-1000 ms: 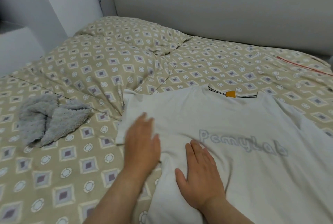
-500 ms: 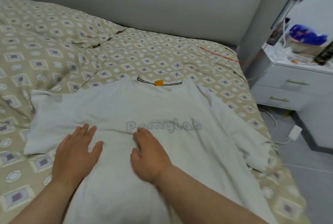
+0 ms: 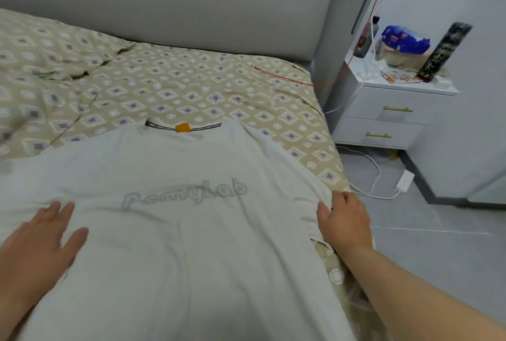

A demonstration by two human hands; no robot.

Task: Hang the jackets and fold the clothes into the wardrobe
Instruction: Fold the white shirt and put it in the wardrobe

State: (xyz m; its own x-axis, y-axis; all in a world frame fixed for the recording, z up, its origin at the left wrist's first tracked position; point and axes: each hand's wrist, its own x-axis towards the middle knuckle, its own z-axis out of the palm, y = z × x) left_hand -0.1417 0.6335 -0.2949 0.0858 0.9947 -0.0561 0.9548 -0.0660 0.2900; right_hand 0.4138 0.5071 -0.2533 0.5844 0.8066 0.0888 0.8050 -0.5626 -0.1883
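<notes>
A white T-shirt (image 3: 178, 231) lies face up and spread flat on the bed, stretching from one hand across to the other, its collar pointing away from the person. Grey outlined lettering (image 3: 183, 195) runs across the chest between the two hands and a little beyond them. An orange tag (image 3: 181, 127) sits at the neckline, farther out again.

The hands are well apart, one at each side of the shirt. The left hand (image 3: 41, 236) rests flat on the cloth, palm down, with its fingers straight and slightly spread. The right hand (image 3: 343, 220) is at the shirt's right edge, just where the mattress ends. Its fingers curl down into the gathered cloth and the thumb lies against it, and folds of fabric run toward the grip.

Under the shirt and beyond both hands lies a beige bedspread (image 3: 191, 88) with a diamond pattern, rumpled past the left hand. A grey padded headboard (image 3: 191, 6) stands behind it. A red cord (image 3: 282, 77) trails over the bed's far corner, beyond the right hand. Out past the right hand stands a white nightstand (image 3: 388, 110) with two drawers. A blue bag (image 3: 405, 39) and a dark cylinder (image 3: 443, 50) stand on top of it. A white charger (image 3: 404, 181) and its cable lie on the grey floor (image 3: 438, 244) near that hand.
</notes>
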